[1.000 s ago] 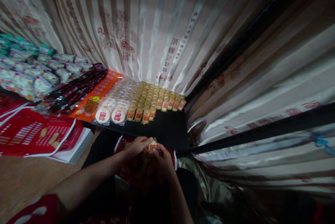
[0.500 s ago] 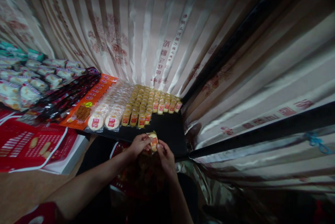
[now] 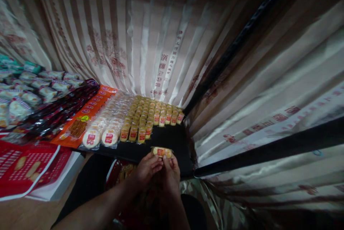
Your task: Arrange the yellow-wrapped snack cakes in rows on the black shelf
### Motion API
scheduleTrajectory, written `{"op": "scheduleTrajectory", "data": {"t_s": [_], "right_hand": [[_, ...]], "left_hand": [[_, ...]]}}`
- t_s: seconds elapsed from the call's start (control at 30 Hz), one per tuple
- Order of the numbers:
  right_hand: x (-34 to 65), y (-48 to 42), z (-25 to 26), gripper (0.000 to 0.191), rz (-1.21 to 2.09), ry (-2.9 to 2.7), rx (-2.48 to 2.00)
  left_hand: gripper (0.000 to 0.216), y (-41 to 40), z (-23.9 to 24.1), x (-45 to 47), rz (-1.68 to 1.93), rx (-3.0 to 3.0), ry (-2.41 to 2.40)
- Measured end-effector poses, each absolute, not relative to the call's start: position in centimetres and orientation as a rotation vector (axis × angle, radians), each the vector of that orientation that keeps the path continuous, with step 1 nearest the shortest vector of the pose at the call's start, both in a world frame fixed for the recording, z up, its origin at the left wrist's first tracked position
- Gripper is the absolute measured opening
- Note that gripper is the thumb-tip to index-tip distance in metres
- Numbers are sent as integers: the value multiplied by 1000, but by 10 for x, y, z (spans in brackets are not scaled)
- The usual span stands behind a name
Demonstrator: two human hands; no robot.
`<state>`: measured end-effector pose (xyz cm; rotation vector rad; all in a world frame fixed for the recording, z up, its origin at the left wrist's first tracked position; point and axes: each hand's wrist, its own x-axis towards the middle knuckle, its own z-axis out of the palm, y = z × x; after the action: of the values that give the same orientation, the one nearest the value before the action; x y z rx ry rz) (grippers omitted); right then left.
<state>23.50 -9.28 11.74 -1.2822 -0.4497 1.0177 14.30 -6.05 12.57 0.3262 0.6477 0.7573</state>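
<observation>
My left hand [image 3: 146, 169] and my right hand [image 3: 170, 171] pinch together a small wrapped yellow snack pack [image 3: 161, 151], holding it sideways just above the near edge of a black shelf board [image 3: 172, 140]. Further back on the board lie rows of the same small yellow packs with red labels [image 3: 150, 115], and to their left rows of round white cakes in clear wrap [image 3: 107, 129]. Under my hands sits a red bag or box [image 3: 120, 172] with dim contents.
Orange snack packs [image 3: 80, 122], dark red packs [image 3: 51, 115] and pale wrapped buns [image 3: 27, 90] fill the shelf to the left. A red-and-white carton [image 3: 24, 165] lies at lower left. Striped satin curtain [image 3: 161, 43] hangs behind and to the right, with a black bar [image 3: 268, 151].
Both hands have lifted the small pack from over the red bag forward to the black board's edge and turned it sideways. The view has shifted slightly.
</observation>
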Motion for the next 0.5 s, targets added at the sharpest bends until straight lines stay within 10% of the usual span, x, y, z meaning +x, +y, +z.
{"op": "scheduleTrajectory", "data": {"t_s": [0.5], "right_hand": [[318, 6, 123, 53, 412, -882, -1665]], "left_hand": [[29, -10, 126, 190, 693, 825, 1050]]}}
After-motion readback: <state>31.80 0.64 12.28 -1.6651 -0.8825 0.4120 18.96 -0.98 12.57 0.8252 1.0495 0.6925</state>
